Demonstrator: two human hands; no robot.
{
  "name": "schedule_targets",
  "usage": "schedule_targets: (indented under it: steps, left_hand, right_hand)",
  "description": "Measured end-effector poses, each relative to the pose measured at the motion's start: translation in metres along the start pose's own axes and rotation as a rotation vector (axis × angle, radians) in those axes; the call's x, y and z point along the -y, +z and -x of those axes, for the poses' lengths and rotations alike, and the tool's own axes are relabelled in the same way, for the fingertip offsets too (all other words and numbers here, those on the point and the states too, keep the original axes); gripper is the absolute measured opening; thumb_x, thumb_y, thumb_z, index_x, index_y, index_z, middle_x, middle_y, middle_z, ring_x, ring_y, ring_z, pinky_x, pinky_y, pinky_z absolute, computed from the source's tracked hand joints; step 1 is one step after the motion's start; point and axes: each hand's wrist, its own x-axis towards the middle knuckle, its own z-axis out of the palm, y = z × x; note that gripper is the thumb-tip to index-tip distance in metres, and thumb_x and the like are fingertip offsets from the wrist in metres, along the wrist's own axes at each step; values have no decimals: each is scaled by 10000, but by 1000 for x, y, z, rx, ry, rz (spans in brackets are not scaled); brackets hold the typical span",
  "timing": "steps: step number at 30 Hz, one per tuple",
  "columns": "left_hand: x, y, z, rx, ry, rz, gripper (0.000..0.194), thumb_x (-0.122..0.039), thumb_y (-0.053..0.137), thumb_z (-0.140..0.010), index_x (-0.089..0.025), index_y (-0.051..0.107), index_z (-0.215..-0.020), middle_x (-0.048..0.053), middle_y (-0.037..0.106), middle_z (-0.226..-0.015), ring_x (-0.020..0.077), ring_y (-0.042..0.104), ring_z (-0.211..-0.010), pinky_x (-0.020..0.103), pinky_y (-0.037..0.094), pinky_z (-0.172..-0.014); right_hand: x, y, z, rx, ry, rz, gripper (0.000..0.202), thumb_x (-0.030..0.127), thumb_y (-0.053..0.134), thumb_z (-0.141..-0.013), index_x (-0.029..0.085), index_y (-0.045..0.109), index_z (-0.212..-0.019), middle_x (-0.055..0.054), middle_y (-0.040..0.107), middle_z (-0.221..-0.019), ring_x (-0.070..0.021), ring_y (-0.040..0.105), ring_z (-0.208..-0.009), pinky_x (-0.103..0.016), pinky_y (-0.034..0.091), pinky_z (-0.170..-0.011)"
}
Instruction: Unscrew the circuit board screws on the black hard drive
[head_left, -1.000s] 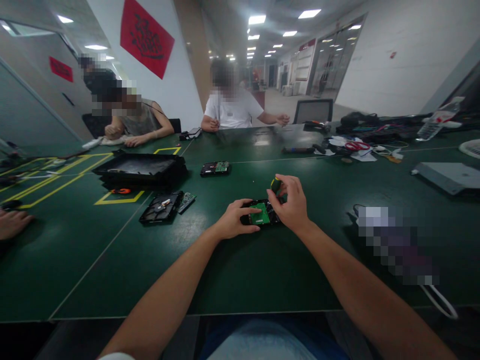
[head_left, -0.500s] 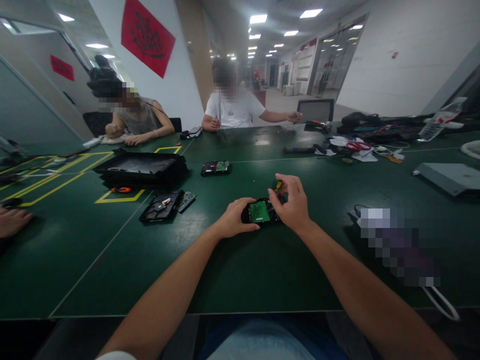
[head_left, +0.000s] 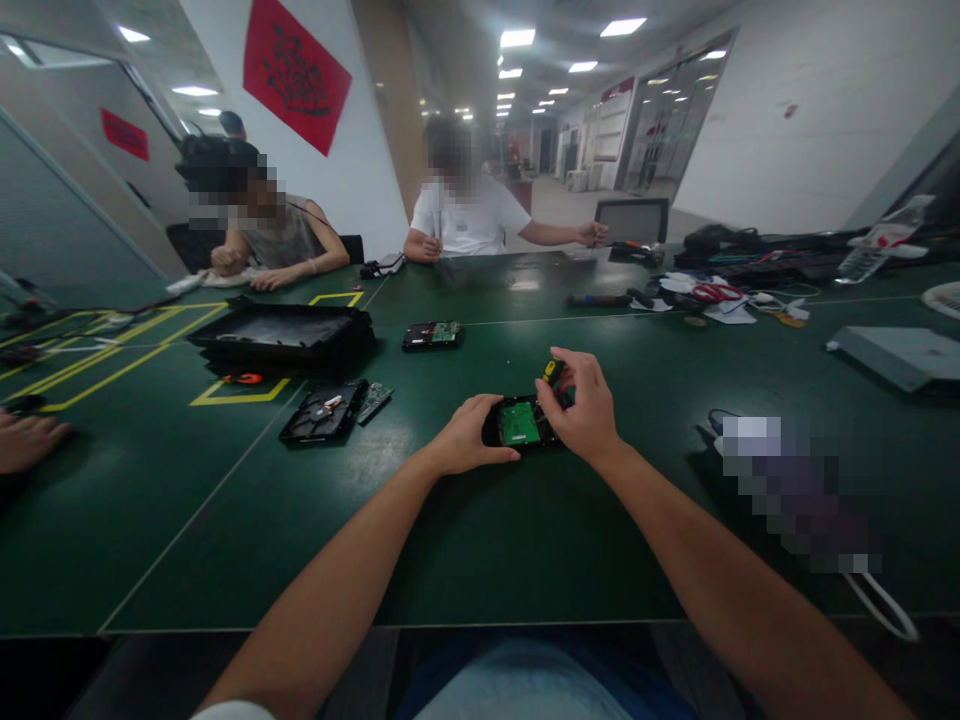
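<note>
In front of me a hard drive [head_left: 520,423] lies on the green table, its green circuit board facing up. My left hand [head_left: 474,436] grips the drive's left end, thumb along the near edge and fingers along the far edge. Over the drive's right end, my right hand [head_left: 581,405] is closed on a small screwdriver [head_left: 553,371] with a yellow and black handle. The screwdriver's tip is hidden by my fingers, so I cannot tell whether it touches a screw.
Left of my hands lie an opened hard drive [head_left: 324,412] and a loose circuit board [head_left: 374,402]. Another hard drive [head_left: 433,336] is farther back, beside stacked black trays [head_left: 289,335]. A blurred-out object [head_left: 795,490] lies at right. Two people sit across the table; another person's hand [head_left: 34,441] shows at far left.
The screwdriver's handle has turned a little in my right fingers, showing more yellow. Both hands and the hard drive stay in place. The hand at far left has shifted slightly right.
</note>
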Motion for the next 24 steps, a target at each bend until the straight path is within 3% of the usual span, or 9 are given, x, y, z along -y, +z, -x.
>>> schedule_targets:
  steps: [5,12,19,24]
  left_hand:
    - [-2,-1,1,-15,3,-22,937,-577,876,-723,-209,475,-1486,167,533,-1486,377,485,-1411,558,408,-1198]
    - [1,1,1,-20,9,-48,875,-596,853,-749,-188,511,-1445,169,566,-1440,368,520,-1369,548,434,-1172]
    - [6,3,0,-22,10,-56,884,-608,859,-736,-191,514,-1434,170,581,-1418,369,532,-1353,554,446,-1152]
    - [3,1,1,-22,29,-68,859,-609,848,-753,-192,522,-1429,170,580,-1424,366,528,-1357,551,443,-1154]
  right_hand:
    - [-4,3,2,13,26,-29,507,238,587,-973,289,464,-1462,-119,626,-1309,-262,690,-1032,-466,644,-857]
    - [-4,2,1,-18,17,7,494,279,658,-949,275,509,-1420,-125,577,-1256,-252,674,-984,-460,657,-818]
    - [-4,3,2,16,23,-60,523,227,587,-966,290,467,-1472,-120,590,-1317,-271,665,-1093,-474,651,-874]
    - [-4,4,2,-13,25,-14,513,269,634,-958,278,482,-1447,-131,579,-1276,-289,653,-1094,-504,650,-867]
